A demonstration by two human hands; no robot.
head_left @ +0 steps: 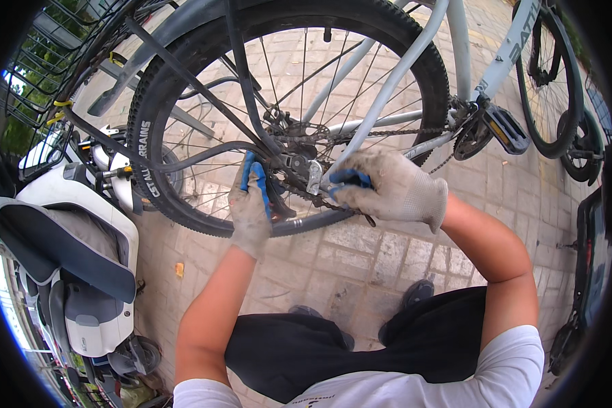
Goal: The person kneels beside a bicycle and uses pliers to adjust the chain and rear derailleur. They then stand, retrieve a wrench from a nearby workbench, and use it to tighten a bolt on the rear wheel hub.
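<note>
A light-grey bicycle stands before me, its rear wheel point(151, 95) with a knobbly black tyre closest. My left hand point(251, 204), in a grey-white work glove with blue palm side, reaches up beside the hub, its fingers stretched by the spokes and a bent black tube point(204, 158). My right hand point(387, 187), gloved alike, is curled at the rear derailleur point(306, 173), its fingertips by a silver metal piece point(315, 178). What those fingers pinch is hidden. A thin dark end point(370, 220) pokes out below them. The chain point(394, 134) runs right to the crank.
A pedal point(506, 131) juts out at the right, with another wheel point(551, 81) beyond. A white and dark scooter point(92, 272) stands close on the left. A wire basket point(54, 61) is at upper left. My shoes point(418, 292) rest on brick paving point(347, 272).
</note>
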